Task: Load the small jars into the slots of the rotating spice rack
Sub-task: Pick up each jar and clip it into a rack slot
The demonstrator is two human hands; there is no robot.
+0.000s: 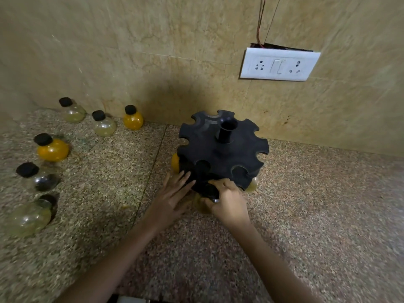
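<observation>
The person's arms are bare. The left forearm [122,254] and the right forearm [273,265] show uncovered from the near edge of the view up to the wrists. Both are slender and narrow slightly toward the wrists. The left hand [172,197] is bare too, with long, thin fingers [185,178] whose nails look short. The right hand [229,202] is seen from its back, smooth and bare, with the knuckles showing as low ridges. A small bright glint [215,201] sits at its left edge; whether this is a ring cannot be told.
</observation>
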